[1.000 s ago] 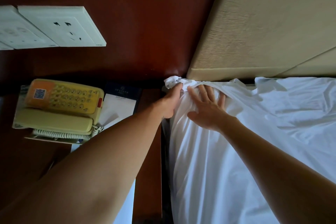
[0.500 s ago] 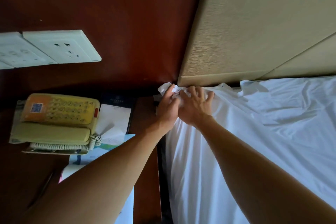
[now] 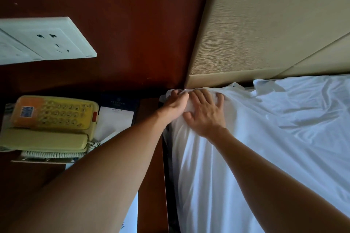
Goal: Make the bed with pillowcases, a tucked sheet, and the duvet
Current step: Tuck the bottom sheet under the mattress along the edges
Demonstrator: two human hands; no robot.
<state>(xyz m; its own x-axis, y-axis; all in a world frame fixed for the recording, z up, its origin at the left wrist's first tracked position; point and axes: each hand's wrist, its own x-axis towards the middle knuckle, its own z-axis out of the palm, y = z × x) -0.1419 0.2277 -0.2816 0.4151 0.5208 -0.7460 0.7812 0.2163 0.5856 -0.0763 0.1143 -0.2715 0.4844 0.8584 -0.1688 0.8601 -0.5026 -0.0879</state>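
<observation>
At the bed's corner, under one beige, grainy headboard, the left hand pinches the bunched edge of the one white, creased sheet; the right hand lies spread flat on it; one yellow corded telephone sits on the dark wooden table.

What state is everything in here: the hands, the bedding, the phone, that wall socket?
sheet, wrinkled, its corner bunched under the headboard.
left hand, grips the sheet's corner.
right hand, flat with fingers spread, pressing the sheet.
telephone, handset on its cradle.
wall socket, nothing plugged in.
</observation>
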